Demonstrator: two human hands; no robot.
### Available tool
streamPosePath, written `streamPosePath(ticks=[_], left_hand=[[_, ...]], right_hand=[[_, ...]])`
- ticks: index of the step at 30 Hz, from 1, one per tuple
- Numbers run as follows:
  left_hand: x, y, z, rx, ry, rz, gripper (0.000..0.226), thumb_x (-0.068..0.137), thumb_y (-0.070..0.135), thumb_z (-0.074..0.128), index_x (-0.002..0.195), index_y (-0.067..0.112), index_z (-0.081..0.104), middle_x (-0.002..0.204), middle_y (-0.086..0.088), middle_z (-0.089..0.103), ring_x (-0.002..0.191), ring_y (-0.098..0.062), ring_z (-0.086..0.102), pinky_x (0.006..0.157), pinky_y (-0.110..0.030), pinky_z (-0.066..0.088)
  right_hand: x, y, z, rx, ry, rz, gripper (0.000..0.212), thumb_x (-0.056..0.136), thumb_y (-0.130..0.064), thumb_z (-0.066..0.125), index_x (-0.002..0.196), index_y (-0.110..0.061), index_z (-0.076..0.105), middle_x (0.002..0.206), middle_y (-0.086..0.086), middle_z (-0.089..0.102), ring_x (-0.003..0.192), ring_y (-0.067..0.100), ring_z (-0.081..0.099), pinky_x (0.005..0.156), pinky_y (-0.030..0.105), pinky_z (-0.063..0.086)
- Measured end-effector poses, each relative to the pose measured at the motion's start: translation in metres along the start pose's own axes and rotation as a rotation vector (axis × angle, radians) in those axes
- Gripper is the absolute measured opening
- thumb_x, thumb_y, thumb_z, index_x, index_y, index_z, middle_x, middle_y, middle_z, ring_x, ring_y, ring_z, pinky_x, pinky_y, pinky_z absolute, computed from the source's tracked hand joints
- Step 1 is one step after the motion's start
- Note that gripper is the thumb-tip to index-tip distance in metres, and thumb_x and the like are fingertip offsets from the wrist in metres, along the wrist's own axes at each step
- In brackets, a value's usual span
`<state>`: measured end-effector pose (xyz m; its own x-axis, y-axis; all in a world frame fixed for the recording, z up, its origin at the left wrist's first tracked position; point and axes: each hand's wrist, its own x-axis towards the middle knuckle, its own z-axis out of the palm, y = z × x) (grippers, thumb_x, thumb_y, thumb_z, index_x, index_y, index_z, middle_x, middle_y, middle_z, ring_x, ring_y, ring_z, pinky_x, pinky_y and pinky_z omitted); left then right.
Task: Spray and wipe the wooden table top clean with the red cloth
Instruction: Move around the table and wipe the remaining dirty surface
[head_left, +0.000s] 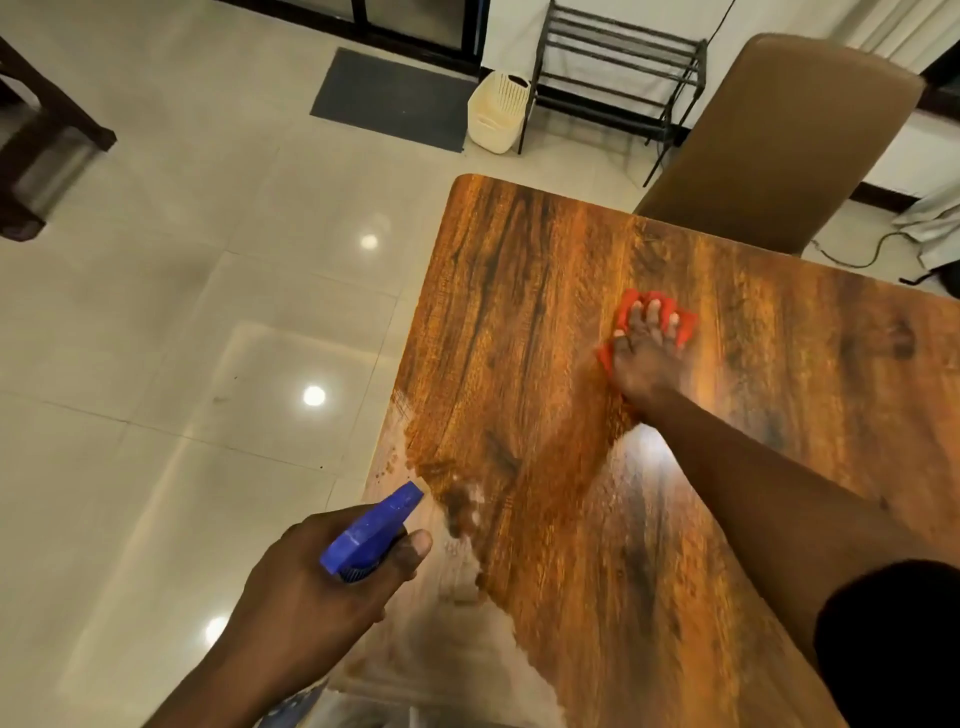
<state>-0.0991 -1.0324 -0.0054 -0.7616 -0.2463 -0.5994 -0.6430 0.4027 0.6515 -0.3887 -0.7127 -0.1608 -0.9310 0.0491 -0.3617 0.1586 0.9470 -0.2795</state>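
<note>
The right hand (644, 356) presses flat, fingers spread, on the soft cloth (687, 326), which probably bunches easily; the left hand (311, 597) grips the spray bottle (371, 530).

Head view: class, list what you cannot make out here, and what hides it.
Spray bottle: head view, only the blue nozzle shows; the left hand covers the rest.
Red cloth: the right hand presses on it, hiding its middle.
Table top: cut off by the right and bottom edges; glare and blur mask the near part.
Chair: its seat is hidden behind the table.
</note>
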Motion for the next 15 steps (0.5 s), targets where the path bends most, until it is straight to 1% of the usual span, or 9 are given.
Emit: streamPosePath(ticks=[2, 5, 7, 8, 10, 11, 12, 13, 15], left_hand=[[-0.005, -0.002, 0.0, -0.001, 0.003, 0.005, 0.063, 0.073, 0.092, 0.064, 0.087, 0.033, 0.079, 0.081, 0.009, 0.086, 0.061, -0.013, 0.082, 0.081, -0.047, 0.067], [-0.011, -0.007, -0.002, 0.005, 0.009, 0.006, 0.067, 0.065, 0.095, 0.061, 0.087, 0.033, 0.078, 0.08, 0.009, 0.086, 0.06, -0.012, 0.081, 0.079, -0.047, 0.067], [-0.017, -0.011, -0.003, 0.024, 0.002, 0.027, 0.062, 0.07, 0.093, 0.066, 0.088, 0.035, 0.078, 0.078, 0.008, 0.085, 0.059, -0.012, 0.081, 0.079, -0.048, 0.067], [-0.021, -0.013, -0.002, 0.039, -0.006, 0.041, 0.057, 0.072, 0.091, 0.068, 0.089, 0.037, 0.077, 0.077, 0.008, 0.085, 0.058, -0.011, 0.08, 0.079, -0.047, 0.067], [-0.029, -0.017, -0.001, 0.07, -0.009, 0.05, 0.05, 0.077, 0.084, 0.072, 0.089, 0.036, 0.077, 0.073, 0.007, 0.083, 0.058, -0.011, 0.078, 0.079, -0.048, 0.066], [-0.034, -0.021, 0.0, 0.083, -0.006, 0.05, 0.045, 0.079, 0.077, 0.074, 0.087, 0.033, 0.077, 0.071, 0.005, 0.081, 0.058, -0.013, 0.077, 0.079, -0.049, 0.066], [-0.037, -0.025, 0.001, 0.095, -0.002, 0.043, 0.041, 0.082, 0.071, 0.076, 0.085, 0.03, 0.077, 0.069, 0.003, 0.08, 0.059, -0.016, 0.077, 0.079, -0.05, 0.065], [-0.041, -0.028, 0.001, 0.106, -0.001, 0.029, 0.043, 0.084, 0.068, 0.077, 0.082, 0.025, 0.076, 0.067, 0.0, 0.079, 0.061, -0.019, 0.076, 0.08, -0.052, 0.064], [-0.049, -0.035, 0.0, 0.11, -0.008, -0.008, 0.058, 0.084, 0.074, 0.074, 0.075, 0.017, 0.075, 0.066, -0.007, 0.078, 0.064, -0.026, 0.076, 0.08, -0.054, 0.062]], right_hand=[[-0.006, -0.03, 0.015, -0.052, -0.048, -0.159, 0.064, 0.118, -0.044, 0.025, 0.174, -0.028, -0.003, 0.18, -0.001, -0.019, 0.165, 0.03, -0.022, 0.134, 0.052, -0.01], [-0.041, -0.068, 0.047, -0.152, -0.129, -0.415, 0.067, 0.118, -0.044, 0.026, 0.173, -0.028, -0.008, 0.179, -0.001, -0.02, 0.164, 0.03, -0.025, 0.134, 0.057, -0.004], [-0.075, -0.082, 0.068, -0.201, -0.189, -0.579, 0.067, 0.118, -0.044, 0.027, 0.173, -0.028, -0.006, 0.179, -0.002, -0.018, 0.164, 0.028, -0.025, 0.134, 0.057, -0.002], [-0.095, -0.082, 0.078, -0.215, -0.216, -0.655, 0.066, 0.117, -0.044, 0.026, 0.173, -0.028, -0.005, 0.179, -0.003, -0.018, 0.164, 0.026, -0.026, 0.134, 0.055, -0.006], [-0.14, -0.072, 0.096, -0.234, -0.252, -0.777, 0.067, 0.116, -0.047, 0.023, 0.173, -0.03, -0.006, 0.179, -0.006, -0.018, 0.163, 0.02, -0.029, 0.131, 0.047, -0.018], [-0.165, -0.062, 0.104, -0.232, -0.255, -0.816, 0.066, 0.115, -0.048, 0.021, 0.173, -0.031, -0.006, 0.179, -0.008, -0.018, 0.163, 0.018, -0.03, 0.129, 0.043, -0.02], [-0.188, -0.048, 0.111, -0.225, -0.243, -0.836, 0.064, 0.116, -0.048, 0.02, 0.173, -0.032, -0.004, 0.179, -0.009, -0.018, 0.163, 0.017, -0.028, 0.129, 0.041, -0.02], [-0.212, -0.032, 0.117, -0.217, -0.223, -0.843, 0.063, 0.117, -0.047, 0.02, 0.174, -0.032, -0.002, 0.18, -0.009, -0.016, 0.165, 0.017, -0.024, 0.131, 0.041, -0.017], [-0.258, 0.007, 0.127, -0.204, -0.164, -0.842, 0.062, 0.119, -0.045, 0.023, 0.175, -0.029, 0.003, 0.182, -0.009, -0.007, 0.168, 0.02, -0.012, 0.135, 0.042, -0.01]])
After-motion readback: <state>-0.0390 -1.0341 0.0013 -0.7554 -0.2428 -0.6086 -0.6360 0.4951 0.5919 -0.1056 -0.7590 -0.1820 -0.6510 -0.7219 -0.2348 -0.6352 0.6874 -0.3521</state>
